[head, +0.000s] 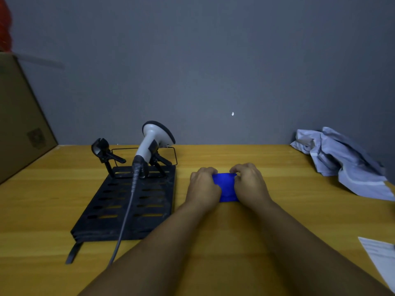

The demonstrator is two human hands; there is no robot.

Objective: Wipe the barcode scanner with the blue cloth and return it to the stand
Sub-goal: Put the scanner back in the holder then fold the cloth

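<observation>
Wooden table (277,210), hands (226,186) gripping blue cloth (225,186)

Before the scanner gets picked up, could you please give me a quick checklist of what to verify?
1. Blue cloth in hand: ok, left hand and right hand both on it.
2. Barcode scanner seated in the stand: ok.
3. Cable free to follow: cannot tell.
4. A hand free for the scanner: not ok.
5. Bare table between cloth and stand: ok.
</observation>
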